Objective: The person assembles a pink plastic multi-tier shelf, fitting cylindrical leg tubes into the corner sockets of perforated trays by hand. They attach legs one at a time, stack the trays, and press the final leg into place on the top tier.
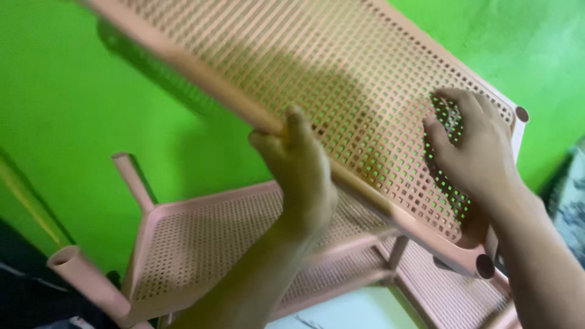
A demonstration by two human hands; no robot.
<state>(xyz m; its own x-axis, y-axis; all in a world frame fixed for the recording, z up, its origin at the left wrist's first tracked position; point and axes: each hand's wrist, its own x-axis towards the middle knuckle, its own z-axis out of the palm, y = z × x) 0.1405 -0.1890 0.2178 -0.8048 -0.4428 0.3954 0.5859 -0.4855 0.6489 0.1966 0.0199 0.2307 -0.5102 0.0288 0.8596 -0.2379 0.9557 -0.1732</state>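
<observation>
A pink plastic lattice shelf panel is held tilted in the air, its near edge running from upper left to lower right. My left hand grips that near rim from below, fingers curled over the edge. My right hand lies flat on the mesh near the panel's right end, fingers spread on the holes. Beneath the panel stands a pink rack frame with two more lattice shelves and upright tubes.
A bright green wall fills the background. Two open pink tube posts stick up at the rack's left corners. A round socket shows at the panel's near right corner. Patterned cloth lies at the right edge.
</observation>
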